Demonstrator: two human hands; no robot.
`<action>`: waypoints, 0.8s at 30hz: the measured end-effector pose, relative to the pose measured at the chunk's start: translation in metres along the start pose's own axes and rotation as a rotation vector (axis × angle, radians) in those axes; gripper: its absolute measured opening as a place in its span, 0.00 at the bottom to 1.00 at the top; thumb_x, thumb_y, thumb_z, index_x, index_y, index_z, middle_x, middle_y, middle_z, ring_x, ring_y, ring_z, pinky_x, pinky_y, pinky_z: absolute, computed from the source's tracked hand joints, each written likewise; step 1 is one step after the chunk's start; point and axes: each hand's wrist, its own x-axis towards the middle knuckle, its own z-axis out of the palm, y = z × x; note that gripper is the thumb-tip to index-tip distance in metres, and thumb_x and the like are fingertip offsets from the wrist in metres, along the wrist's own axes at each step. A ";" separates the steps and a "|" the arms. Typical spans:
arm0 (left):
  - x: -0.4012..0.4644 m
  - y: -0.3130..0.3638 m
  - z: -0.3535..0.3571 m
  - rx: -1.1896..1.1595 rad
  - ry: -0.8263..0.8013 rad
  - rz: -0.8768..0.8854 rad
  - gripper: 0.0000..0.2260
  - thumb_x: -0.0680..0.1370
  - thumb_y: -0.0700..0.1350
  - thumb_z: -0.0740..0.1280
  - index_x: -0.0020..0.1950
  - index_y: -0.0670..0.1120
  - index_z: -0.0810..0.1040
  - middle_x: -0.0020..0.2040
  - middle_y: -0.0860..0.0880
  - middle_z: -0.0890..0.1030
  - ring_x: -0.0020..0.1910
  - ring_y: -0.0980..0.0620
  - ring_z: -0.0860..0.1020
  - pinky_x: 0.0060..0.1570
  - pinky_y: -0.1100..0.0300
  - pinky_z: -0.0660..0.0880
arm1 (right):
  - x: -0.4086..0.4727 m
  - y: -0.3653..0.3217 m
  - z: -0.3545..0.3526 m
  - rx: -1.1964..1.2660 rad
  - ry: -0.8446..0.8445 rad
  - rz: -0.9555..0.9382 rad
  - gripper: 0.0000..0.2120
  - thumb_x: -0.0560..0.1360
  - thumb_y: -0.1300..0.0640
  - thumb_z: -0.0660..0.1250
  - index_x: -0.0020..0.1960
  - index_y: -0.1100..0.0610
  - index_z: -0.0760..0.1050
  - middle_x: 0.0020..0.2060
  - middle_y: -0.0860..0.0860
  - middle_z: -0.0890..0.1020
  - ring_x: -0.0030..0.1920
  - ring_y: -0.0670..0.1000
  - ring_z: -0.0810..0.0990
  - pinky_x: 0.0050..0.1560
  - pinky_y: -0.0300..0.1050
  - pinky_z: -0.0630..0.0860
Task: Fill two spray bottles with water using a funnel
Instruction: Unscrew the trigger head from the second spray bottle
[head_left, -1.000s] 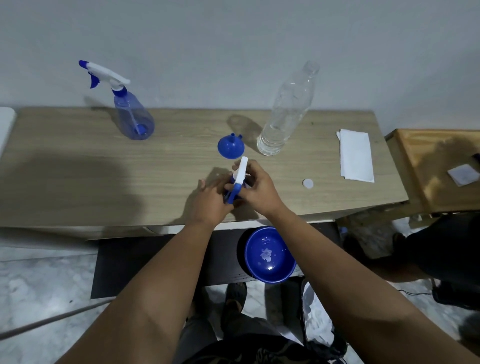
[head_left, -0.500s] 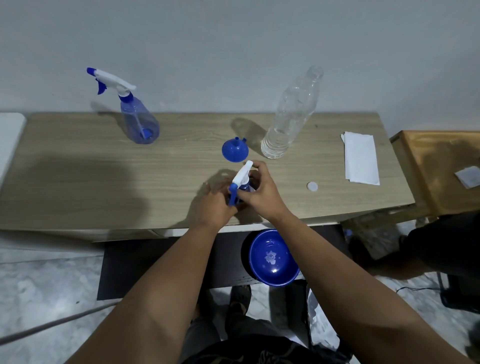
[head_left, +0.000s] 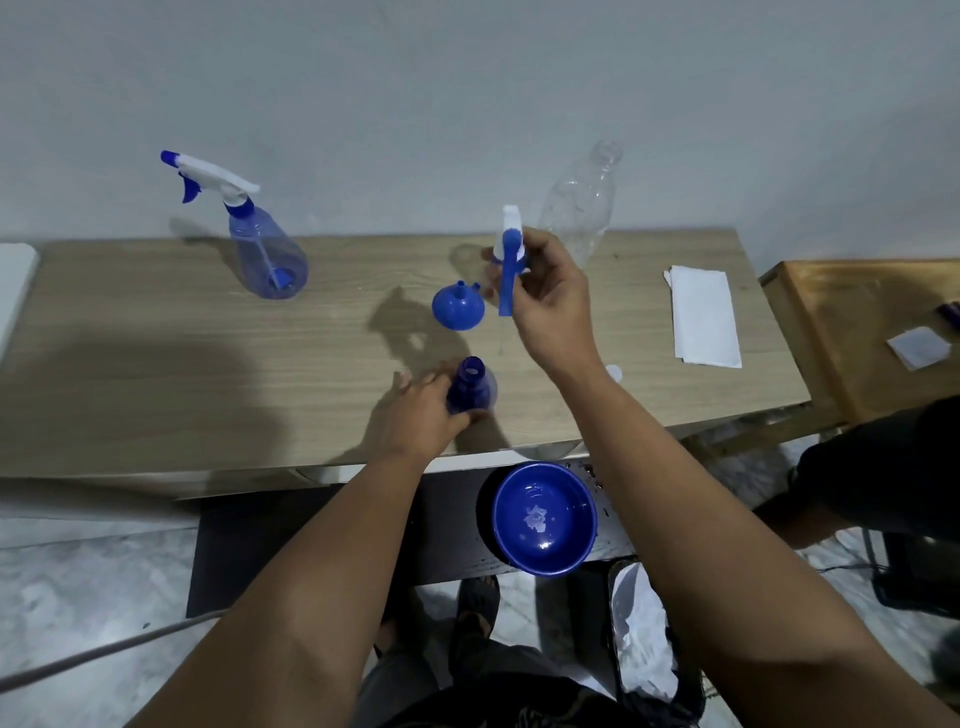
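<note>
Two hands: both are holding things.
Left hand (head_left: 421, 415): gripping open bottle (head_left: 470, 389), lower middle.
Right hand (head_left: 550, 301): pinching sprayer top (head_left: 509, 260), raised above funnel (head_left: 458, 306), middle.

I see a small blue translucent plastic spray bottle (head_left: 471, 389) upright at centre frame, its neck uncapped. Its white-and-blue trigger sprayer head (head_left: 509, 260) hangs above, in the upper centre. A small blue plastic funnel (head_left: 458, 306) sits spout-up between them. In the upper left a second blue translucent spray bottle (head_left: 267, 249) stands capped. A clear plastic water bottle (head_left: 581, 202) stands upper right, uncapped.
</note>
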 end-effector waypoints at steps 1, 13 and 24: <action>0.001 -0.002 0.003 0.024 0.000 0.004 0.34 0.68 0.74 0.63 0.69 0.57 0.70 0.66 0.58 0.76 0.67 0.40 0.67 0.61 0.47 0.73 | 0.003 0.004 -0.008 -0.081 0.000 0.000 0.12 0.77 0.64 0.74 0.59 0.53 0.80 0.48 0.46 0.86 0.52 0.56 0.85 0.53 0.54 0.83; -0.001 -0.010 0.001 0.027 0.017 0.032 0.41 0.64 0.78 0.60 0.73 0.63 0.61 0.70 0.64 0.71 0.68 0.42 0.68 0.58 0.48 0.76 | -0.056 0.104 -0.065 -1.142 -0.279 0.439 0.18 0.78 0.50 0.70 0.67 0.51 0.80 0.57 0.55 0.80 0.58 0.61 0.81 0.56 0.57 0.79; 0.000 -0.020 -0.009 0.074 0.026 0.078 0.41 0.65 0.78 0.60 0.75 0.62 0.60 0.70 0.66 0.70 0.63 0.46 0.68 0.53 0.51 0.77 | -0.049 0.072 -0.050 -1.163 -0.294 0.395 0.30 0.75 0.58 0.69 0.77 0.52 0.72 0.71 0.54 0.75 0.70 0.59 0.72 0.65 0.61 0.75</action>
